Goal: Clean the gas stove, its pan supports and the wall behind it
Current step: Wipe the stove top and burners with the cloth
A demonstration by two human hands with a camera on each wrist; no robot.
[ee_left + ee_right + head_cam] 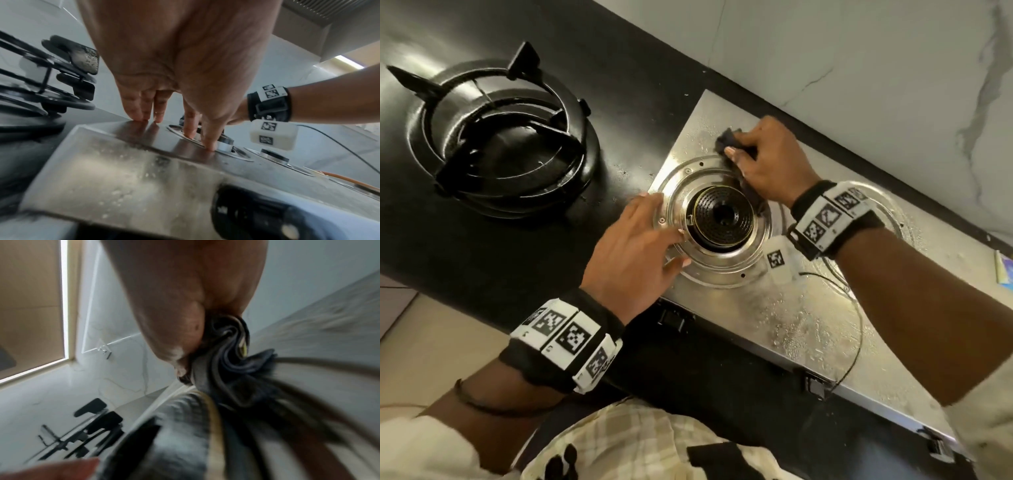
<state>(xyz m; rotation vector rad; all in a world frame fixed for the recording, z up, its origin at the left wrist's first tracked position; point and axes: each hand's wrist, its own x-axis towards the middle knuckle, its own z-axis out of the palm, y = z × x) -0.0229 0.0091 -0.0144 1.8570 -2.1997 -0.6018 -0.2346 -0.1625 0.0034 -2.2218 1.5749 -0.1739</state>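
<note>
We keep our left hand (635, 245) flat, fingers straight and spread, on the near left part of the stove (784, 318), fingertips on the shiny ring around the burner (719, 219). We judge this is to steady the stove on the bench (493, 253) while the other hand scrubs. The left wrist view confirms it: the fingertips (210, 146) press on the metal and hold nothing.

Our right hand (767, 161) grips a dark cloth (726, 140), fingers curled over it, pressing it on the stove's far left corner, just beside the burner ring and close to the wall (859, 61). The stove top carries droplets, so it looks wet with water or cleaner, and wiping it is the step in hand.

The pan supports (503, 137) sit stacked on the bench near its far left corner, well apart from the stove; we take it they are lifted off so the cloth can reach the top.

Much is hard to read. The right wrist view is blurred, and only the bunched cloth (230, 353) under the palm is clear. Our right forearm hides most of the second burner. We cannot tell whether the wall or the supports are cleaned yet. Something pale and blue lies at the bench's right edge, cut off, and we cannot name it.
</note>
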